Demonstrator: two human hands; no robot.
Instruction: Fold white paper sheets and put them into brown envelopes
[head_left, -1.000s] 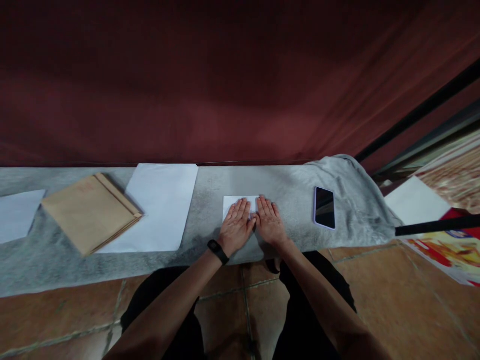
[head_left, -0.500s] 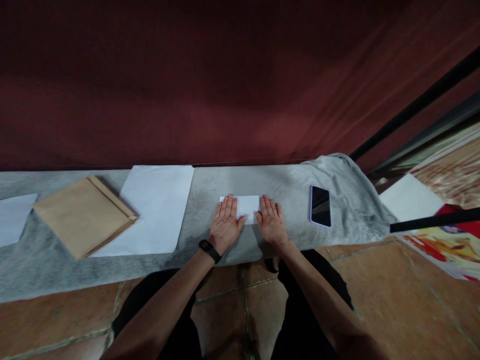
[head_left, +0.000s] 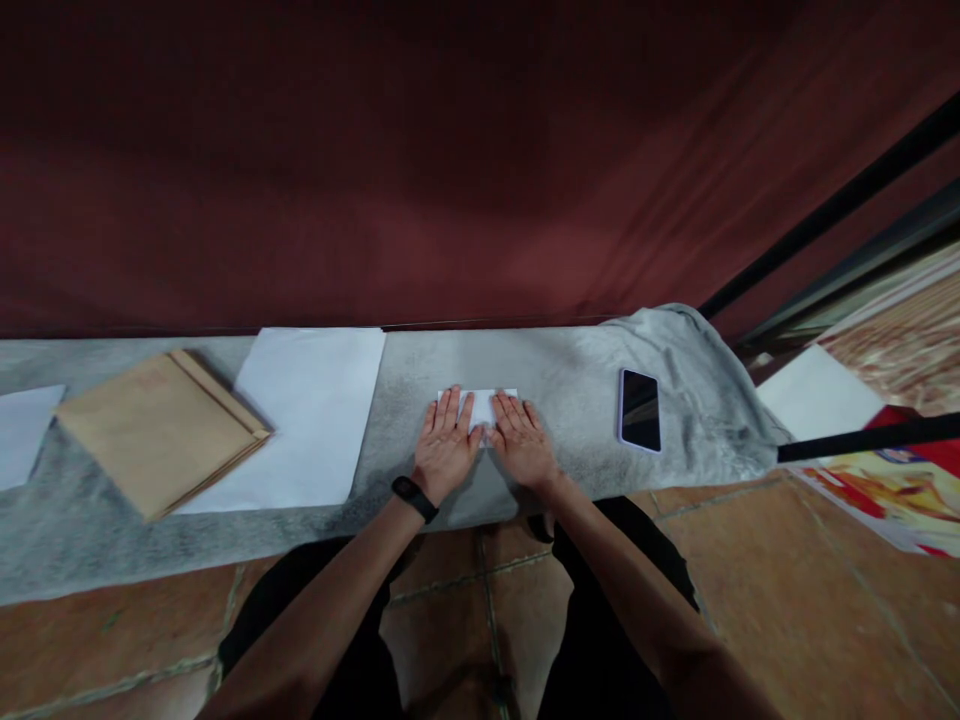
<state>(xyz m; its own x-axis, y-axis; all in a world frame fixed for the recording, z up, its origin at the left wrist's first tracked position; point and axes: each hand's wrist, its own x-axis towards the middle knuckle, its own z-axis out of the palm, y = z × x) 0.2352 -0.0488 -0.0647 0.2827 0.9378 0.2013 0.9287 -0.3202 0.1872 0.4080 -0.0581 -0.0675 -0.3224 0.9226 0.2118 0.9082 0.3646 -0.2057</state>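
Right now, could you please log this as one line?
left hand: on small white paper; right hand: on same paper; smartphone: on grey cloth

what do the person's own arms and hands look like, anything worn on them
The left hand and right hand wear no gloves, and no sleeve shows on the left forearm or right forearm. A black, watch-like wristband circles the left wrist only.

Behind the worktop (head_left: 559, 365) there is a dark red surface, which looks like hanging cloth (head_left: 420, 230). It is almost black at the top and a little brighter lower down. A soft grey cover (head_left: 709, 400) lies over the worktop. On the right side are two black bars (head_left: 832, 208). The floor (head_left: 765, 570) has brownish-orange tiles with paler joints. The light is rather dim.
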